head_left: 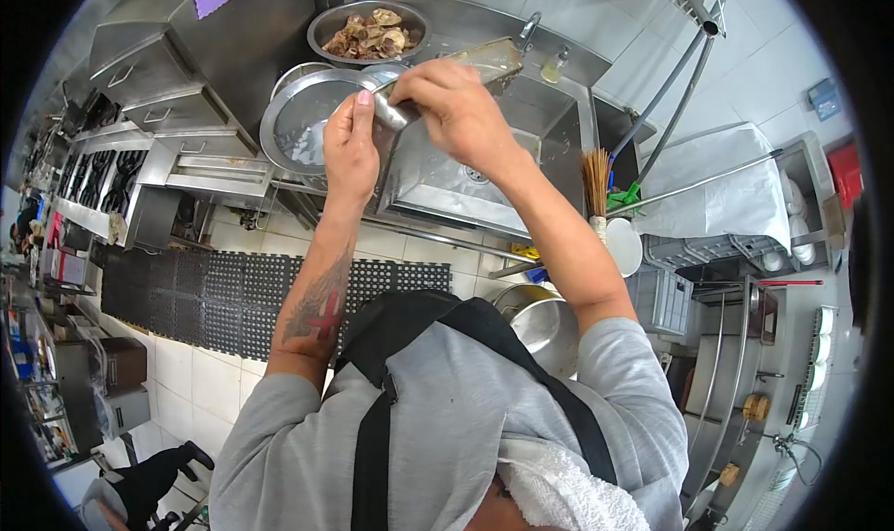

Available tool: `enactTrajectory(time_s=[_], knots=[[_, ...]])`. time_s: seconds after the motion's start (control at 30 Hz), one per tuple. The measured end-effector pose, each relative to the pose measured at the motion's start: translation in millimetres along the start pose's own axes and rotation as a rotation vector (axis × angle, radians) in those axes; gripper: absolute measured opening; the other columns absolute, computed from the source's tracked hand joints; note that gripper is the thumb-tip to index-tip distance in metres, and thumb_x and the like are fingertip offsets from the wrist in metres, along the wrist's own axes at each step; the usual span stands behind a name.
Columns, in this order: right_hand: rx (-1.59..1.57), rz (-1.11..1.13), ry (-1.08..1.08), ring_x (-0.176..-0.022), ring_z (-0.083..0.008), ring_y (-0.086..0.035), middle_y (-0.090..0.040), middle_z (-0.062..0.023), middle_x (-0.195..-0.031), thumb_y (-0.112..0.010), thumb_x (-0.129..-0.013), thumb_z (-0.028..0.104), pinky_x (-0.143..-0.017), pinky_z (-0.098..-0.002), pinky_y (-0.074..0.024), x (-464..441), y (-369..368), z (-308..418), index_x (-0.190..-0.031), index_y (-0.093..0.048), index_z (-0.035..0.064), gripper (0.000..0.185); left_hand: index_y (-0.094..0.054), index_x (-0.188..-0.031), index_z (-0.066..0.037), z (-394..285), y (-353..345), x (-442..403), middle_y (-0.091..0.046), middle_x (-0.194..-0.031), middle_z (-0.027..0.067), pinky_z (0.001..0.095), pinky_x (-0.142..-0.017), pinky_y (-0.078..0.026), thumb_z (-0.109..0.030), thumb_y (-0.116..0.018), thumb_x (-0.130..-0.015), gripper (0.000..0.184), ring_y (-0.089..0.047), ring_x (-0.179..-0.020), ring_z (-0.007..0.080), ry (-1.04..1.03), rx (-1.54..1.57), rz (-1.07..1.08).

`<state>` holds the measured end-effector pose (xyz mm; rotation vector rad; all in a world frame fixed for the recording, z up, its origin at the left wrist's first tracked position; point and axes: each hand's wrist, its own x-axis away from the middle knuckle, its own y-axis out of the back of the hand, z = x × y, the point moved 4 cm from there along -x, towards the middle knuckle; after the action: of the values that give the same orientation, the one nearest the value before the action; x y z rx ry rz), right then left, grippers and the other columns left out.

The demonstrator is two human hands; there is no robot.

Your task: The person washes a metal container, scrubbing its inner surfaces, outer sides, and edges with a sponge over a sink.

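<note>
A shallow metal pan (492, 61) is held up on edge over the left side of the steel sink (438, 191). My left hand (352, 149) grips its near left end, thumb on top and the other fingers mostly hidden. Bent over the rim, the fingers of my right hand (453, 107) press on the pan close to my left hand. Partly behind my left hand is a wide metal bowl (281, 120) with whitish, foamy-looking liquid in it. Another metal bowl (319, 30) behind it holds chunks of brown meat or bone (377, 36).
Behind the sink are a faucet (530, 28) and a soap bottle (554, 66). A bristle brush (597, 182) and green tool (626, 196) stand at its right. A large pot (545, 336) is below, a black mat (242, 298) on the floor. Someone's dark-clothed leg (158, 475) shows lower left.
</note>
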<state>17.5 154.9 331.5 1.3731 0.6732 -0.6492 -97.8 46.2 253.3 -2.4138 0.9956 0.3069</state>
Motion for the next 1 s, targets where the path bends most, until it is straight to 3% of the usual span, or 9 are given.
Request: enactTrajectory(time_s=[0.07, 0.2, 0.33, 0.47, 0.6, 0.7, 0.77, 0.93, 1.0], knots=[[-0.130, 0.065, 0.091, -0.097, -0.0351, -0.067, -0.071, -0.0105, -0.103, -0.064, -0.085, -0.002, -0.084, -0.0441, -0.0535, -5, 0, 1, -0.106, -0.073, 0.0094, 0.025, -0.067, -0.096, -0.005, 6, 10, -1, -0.060, -0.079, -0.0052, 0.0201, -0.063, -0.040, -0.029, -0.052, -0.111, 0.032, -0.049, -0.070, 0.0019, 0.008, -0.011, 0.002], [-0.136, 0.067, -0.142, -0.102, -0.0354, -0.066, -0.070, -0.0116, -0.109, -0.069, -0.089, 0.005, -0.086, -0.0420, -0.0538, -10, 9, -38, -0.107, -0.070, 0.0061, 0.019, -0.066, -0.093, -0.006, 14, 15, -13, -0.059, -0.076, -0.0059, 0.0201, -0.060, -0.039, -0.028, -0.055, -0.110, 0.030, -0.048, -0.067, 0.0015, 0.017, -0.053, -0.007], [-0.086, 0.096, -0.017, -0.099, -0.0360, -0.067, -0.069, -0.0121, -0.103, -0.063, -0.088, 0.000, -0.086, -0.0422, -0.0544, -7, 11, -31, -0.109, -0.070, 0.0079, 0.023, -0.065, -0.091, -0.007, 0, 18, -11, -0.058, -0.074, -0.0062, 0.0201, -0.058, -0.038, -0.027, -0.059, -0.108, 0.028, -0.047, -0.064, 0.0017, 0.054, -0.047, -0.040], [0.059, 0.136, -0.184, -0.104, -0.0343, -0.064, -0.069, -0.0092, -0.106, -0.060, -0.084, 0.002, -0.084, -0.0486, -0.0511, -4, 15, -59, -0.100, -0.070, 0.0112, 0.021, -0.065, -0.091, -0.007, -11, 16, -5, -0.059, -0.075, -0.0059, 0.0207, -0.060, -0.039, -0.027, -0.059, -0.108, 0.027, -0.048, -0.065, 0.0019, 0.055, -0.049, -0.019], [0.096, 0.027, -0.049, -0.105, -0.0307, -0.064, -0.068, -0.0073, -0.104, -0.057, -0.081, 0.004, -0.092, -0.0484, -0.0443, -7, -7, -2, -0.105, -0.070, 0.0140, 0.029, -0.066, -0.092, -0.006, -10, 11, -1, -0.062, -0.078, -0.0049, 0.0221, -0.064, -0.043, -0.027, -0.058, -0.109, 0.028, -0.051, -0.068, 0.0025, 0.073, 0.008, -0.023], [-0.052, -0.014, 0.015, -0.103, -0.0310, -0.065, -0.069, -0.0078, -0.102, -0.057, -0.082, 0.004, -0.089, -0.0486, -0.0464, -8, -8, 12, -0.102, -0.071, 0.0124, 0.026, -0.066, -0.093, -0.006, -2, 13, 4, -0.063, -0.079, -0.0046, 0.0228, -0.065, -0.045, -0.027, -0.058, -0.109, 0.027, -0.052, -0.069, 0.0028, 0.091, -0.005, -0.015], [0.149, 0.002, -0.107, -0.100, -0.0315, -0.066, -0.069, -0.0091, -0.096, -0.059, -0.083, 0.004, -0.087, -0.0478, -0.0491, -9, -3, -30, -0.099, -0.071, 0.0108, 0.022, -0.067, -0.095, -0.006, -1, 13, 4, -0.063, -0.080, -0.0042, 0.0232, -0.066, -0.046, -0.027, -0.057, -0.109, 0.027, -0.054, -0.070, 0.0034, 0.100, -0.017, -0.007], [-0.035, -0.091, 0.036, -0.093, -0.0355, -0.068, -0.071, -0.0122, -0.093, -0.061, -0.081, 0.004, -0.082, -0.0455, -0.0537, -14, -6, 21, -0.094, -0.073, 0.0102, 0.019, -0.068, -0.095, -0.007, -4, 10, 5, -0.063, -0.080, -0.0041, 0.0226, -0.067, -0.044, -0.027, -0.056, -0.109, 0.027, -0.052, -0.069, 0.0037, 0.104, 0.021, 0.007], [-0.019, -0.097, 0.010, -0.092, -0.0339, -0.069, -0.073, -0.0120, -0.094, -0.060, -0.082, -0.005, -0.081, -0.0427, -0.0557, -12, 1, -7, -0.097, -0.073, 0.0094, 0.024, -0.068, -0.097, -0.006, -5, 11, 6, -0.063, -0.080, -0.0046, 0.0223, -0.068, -0.043, -0.027, -0.056, -0.110, 0.027, -0.052, -0.071, 0.0036, 0.069, 0.017, 0.039]])
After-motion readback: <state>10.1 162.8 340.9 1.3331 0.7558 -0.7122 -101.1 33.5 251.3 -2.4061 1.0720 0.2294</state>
